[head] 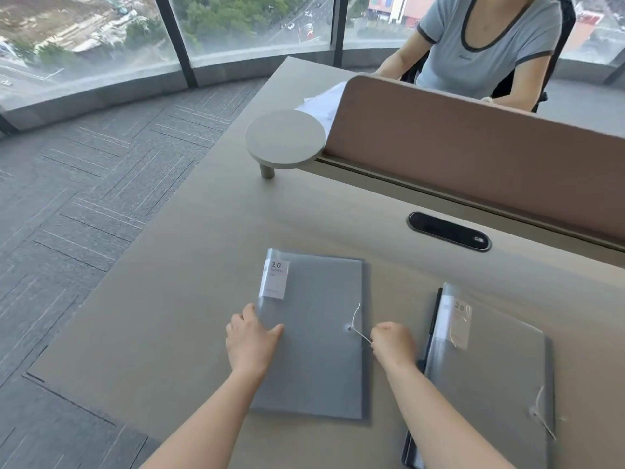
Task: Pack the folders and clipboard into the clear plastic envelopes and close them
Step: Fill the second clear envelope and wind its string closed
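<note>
Right hand (394, 343): fingers pinched closed on the free end of a thin white closure string (361, 336), drawn taut from a small button fastener (349, 328) near the right edge of the left clear plastic envelope (314, 340); a loose loop of the same string curls upward above the button. Left hand (250, 343): laid flat, fingers spread and not gripping, pressing on the envelope's left edge to pin it to the desk (203, 265). Contents: one grey folder (324, 292) fully inside, white label marked "20" at the upper left corner. Second clear plastic envelope (490, 384): lies to the right, near but apart, tilted, also holding a grey labelled folder, its own string trailing loose at the lower right; whether it is fastened cannot be told. Dark flat item (434, 319): shows along its left edge, possibly the clipboard, underneath or inside unclear. Surroundings: round side shelf (285, 138), desk divider panel (473, 143), cable grommet (449, 231), a seated person (487, 45) beyond. Step in hand, by judgement: winding the string to close the left envelope. Risks: string slips from the pinch if pulled too hard; envelope skids or the flap lifts if the left hand eases off; slack winding leaves the closure loose.
</note>
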Action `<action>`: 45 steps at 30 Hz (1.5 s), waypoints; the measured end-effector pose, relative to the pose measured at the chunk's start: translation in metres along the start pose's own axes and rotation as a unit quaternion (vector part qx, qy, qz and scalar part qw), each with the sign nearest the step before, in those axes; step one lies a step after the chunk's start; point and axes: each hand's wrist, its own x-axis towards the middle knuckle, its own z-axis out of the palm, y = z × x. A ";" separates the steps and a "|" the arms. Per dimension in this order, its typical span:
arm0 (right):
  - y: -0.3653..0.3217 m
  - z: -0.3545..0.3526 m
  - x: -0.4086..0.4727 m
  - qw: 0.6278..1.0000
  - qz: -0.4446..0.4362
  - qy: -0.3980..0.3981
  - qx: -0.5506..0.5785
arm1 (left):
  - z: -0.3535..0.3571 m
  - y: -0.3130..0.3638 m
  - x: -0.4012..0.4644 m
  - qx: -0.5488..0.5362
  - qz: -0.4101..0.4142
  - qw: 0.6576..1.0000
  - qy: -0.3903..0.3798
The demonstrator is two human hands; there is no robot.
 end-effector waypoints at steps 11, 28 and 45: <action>0.005 -0.004 -0.002 0.970 0.120 -0.063 0.201 | -0.023 -0.004 0.017 -0.280 -0.105 0.947 -0.116; 0.031 -0.096 -0.006 0.957 -0.003 0.068 0.281 | -0.037 0.085 -0.035 -0.391 0.018 0.907 -0.154; 0.199 -0.207 0.000 0.954 0.068 0.157 0.248 | 0.087 0.171 -0.151 -0.290 0.073 0.916 -0.269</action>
